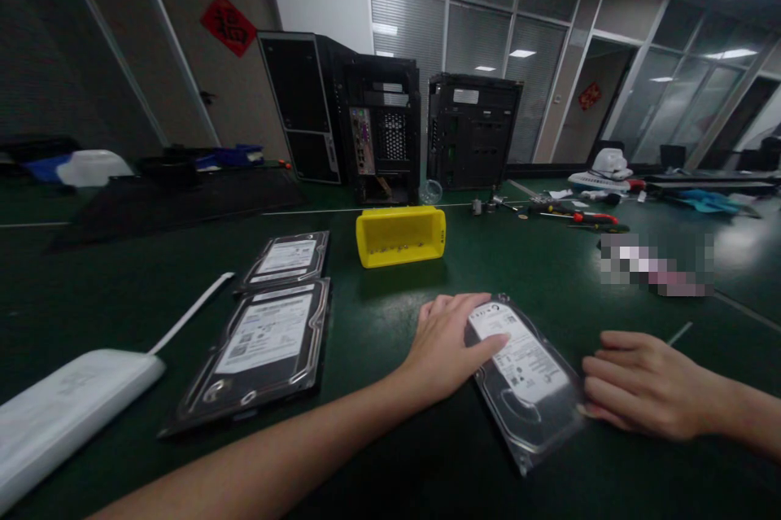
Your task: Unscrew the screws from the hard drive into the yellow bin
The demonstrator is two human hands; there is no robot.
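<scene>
A hard drive (537, 382) with a white label lies on the green table in front of me, at a slant. My left hand (448, 345) grips its left side, thumb on the label and fingers over the far-left edge. By the drive's right edge, my right hand (647, 386) is closed, its fingertips at or against that edge. A thin pale strip (680, 333) shows just behind the right hand; I cannot tell whether the hand holds it. Two more hard drives, a nearer one (268, 341) and a farther one (290, 258), lie at the left.
Beyond the drives stands a yellow bin (399, 260) with small screws inside. Computer cases (381, 129) stand at the back. Screwdrivers (579, 216) and loose parts lie at the back right. A white device (79, 398) with a strap is at the near left.
</scene>
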